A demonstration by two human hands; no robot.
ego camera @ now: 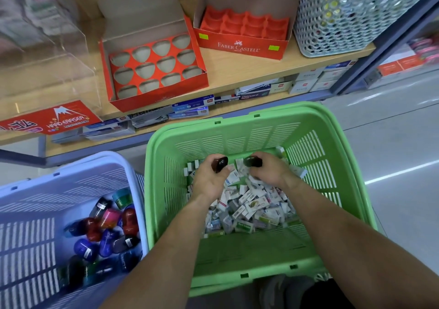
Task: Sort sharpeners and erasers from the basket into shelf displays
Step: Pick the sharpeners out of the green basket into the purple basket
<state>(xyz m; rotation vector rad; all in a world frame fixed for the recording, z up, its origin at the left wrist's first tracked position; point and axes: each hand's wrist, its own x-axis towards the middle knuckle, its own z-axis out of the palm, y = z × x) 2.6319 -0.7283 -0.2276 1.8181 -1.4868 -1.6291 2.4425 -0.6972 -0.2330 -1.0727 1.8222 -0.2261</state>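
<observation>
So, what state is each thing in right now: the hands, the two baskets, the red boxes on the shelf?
Left hand, gripping a dark sharpener.
Right hand, gripping a second dark sharpener.
Green basket, holding a pile of erasers.
Blue basket, partly filled with coloured sharpeners.
Near red box, lid open, every slot unfilled.
Faber-Castell box, lid open, every compartment unfilled.

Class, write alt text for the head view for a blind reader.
Over a green basket of erasers, the left hand and right hand each hold a dark sharpener. A blue basket of coloured sharpeners sits to the left; two empty red display boxes wait on the shelf.
</observation>
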